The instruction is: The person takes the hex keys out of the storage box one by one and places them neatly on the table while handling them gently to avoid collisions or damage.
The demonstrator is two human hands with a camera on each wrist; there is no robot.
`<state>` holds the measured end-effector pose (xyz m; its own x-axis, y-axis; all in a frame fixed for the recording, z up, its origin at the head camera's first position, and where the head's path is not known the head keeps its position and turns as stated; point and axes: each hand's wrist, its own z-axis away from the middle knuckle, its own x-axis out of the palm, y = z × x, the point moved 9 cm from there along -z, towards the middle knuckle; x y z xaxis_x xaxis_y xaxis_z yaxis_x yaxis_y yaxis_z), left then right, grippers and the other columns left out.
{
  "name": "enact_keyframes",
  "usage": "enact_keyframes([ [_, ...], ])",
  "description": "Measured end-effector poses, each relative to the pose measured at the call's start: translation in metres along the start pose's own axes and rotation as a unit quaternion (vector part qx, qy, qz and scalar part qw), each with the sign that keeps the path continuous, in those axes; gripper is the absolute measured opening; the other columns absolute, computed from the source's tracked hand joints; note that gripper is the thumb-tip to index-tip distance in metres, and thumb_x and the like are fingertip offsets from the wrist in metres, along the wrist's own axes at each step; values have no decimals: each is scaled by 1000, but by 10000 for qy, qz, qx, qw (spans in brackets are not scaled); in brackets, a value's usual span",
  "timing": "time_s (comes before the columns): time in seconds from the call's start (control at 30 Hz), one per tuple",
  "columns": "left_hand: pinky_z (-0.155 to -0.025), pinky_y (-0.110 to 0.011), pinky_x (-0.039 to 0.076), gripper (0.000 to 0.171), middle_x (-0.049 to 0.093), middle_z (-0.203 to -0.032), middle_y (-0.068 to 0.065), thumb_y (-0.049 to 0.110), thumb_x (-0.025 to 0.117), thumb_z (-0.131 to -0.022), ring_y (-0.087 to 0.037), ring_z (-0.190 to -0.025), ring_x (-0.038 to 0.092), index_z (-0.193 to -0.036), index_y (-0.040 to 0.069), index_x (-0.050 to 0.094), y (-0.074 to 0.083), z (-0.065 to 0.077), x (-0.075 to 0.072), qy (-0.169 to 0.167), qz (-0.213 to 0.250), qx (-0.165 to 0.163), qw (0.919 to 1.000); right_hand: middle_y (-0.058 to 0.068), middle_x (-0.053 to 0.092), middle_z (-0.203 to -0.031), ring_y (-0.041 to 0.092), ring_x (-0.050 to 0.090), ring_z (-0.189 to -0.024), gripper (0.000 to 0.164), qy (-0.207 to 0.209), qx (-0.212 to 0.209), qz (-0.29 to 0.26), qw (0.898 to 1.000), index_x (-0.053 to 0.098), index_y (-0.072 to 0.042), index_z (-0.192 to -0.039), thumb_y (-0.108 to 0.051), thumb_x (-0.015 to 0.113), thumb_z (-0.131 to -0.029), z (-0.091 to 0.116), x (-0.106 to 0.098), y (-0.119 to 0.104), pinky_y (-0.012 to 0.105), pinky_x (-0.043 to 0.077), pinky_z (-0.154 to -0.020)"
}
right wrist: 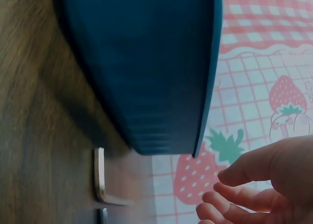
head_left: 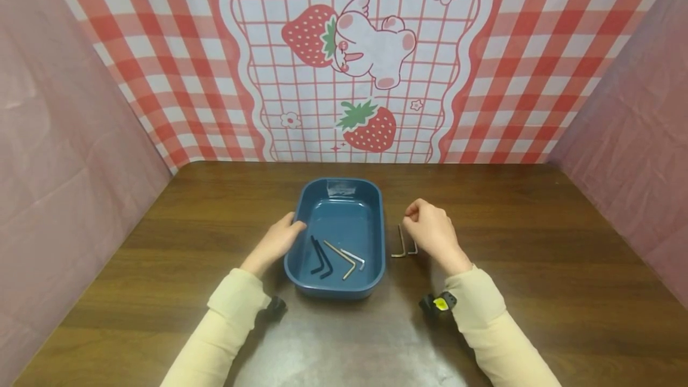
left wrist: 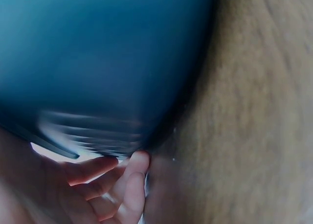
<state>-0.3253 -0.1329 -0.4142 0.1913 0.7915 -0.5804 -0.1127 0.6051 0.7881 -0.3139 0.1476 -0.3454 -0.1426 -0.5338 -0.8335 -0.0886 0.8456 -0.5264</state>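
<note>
My left hand (head_left: 276,242) grips the left rim of a deep blue tray (head_left: 380,226), thumb over the edge; in the left wrist view its fingers (left wrist: 136,161) curl against the outer wall. Inside lie two black hex keys (head_left: 325,258), a brass-coloured hex key (head_left: 340,252) and a silver hex key (head_left: 352,255). Right of the tray, my right hand (head_left: 432,229) hovers over the table with loosely bent fingers and nothing between them. Below it lie another brass-coloured hex key (head_left: 402,242) and a silver one (head_left: 413,249), the latter partly hidden by the hand.
The brown wooden table (head_left: 204,255) runs back to a red-and-white checked cloth (head_left: 177,58) with strawberry prints. Pink cloth (head_left: 64,154) hangs at both sides. Each wrist wears a small black camera, the right one (head_left: 438,303) with a yellow mark.
</note>
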Motion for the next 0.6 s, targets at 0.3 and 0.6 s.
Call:
enact_keyframes([
  [0.3, -102, -54, 31, 53, 39, -139, -20, 31, 34, -93, -37, -127, 37, -137, 3, 33, -1, 0, 0, -34, 48, -10, 10000, 8, 63, -80, 22, 58, -74, 12, 586, -756, -83, 9954, 62, -5, -87, -14, 57, -80, 7, -13, -33, 39, 47, -66],
  [0.6, -101, -54, 31, 53, 39, -140, -19, 32, 35, -92, -37, -127, 37, -137, 4, 33, -4, 0, 1, -43, 96, -83, 9999, 6, 63, -87, 22, 60, -82, 12, 589, -1150, -57, 9916, 62, -9, -88, -17, 63, -79, 20, -9, -63, 41, 49, -69],
])
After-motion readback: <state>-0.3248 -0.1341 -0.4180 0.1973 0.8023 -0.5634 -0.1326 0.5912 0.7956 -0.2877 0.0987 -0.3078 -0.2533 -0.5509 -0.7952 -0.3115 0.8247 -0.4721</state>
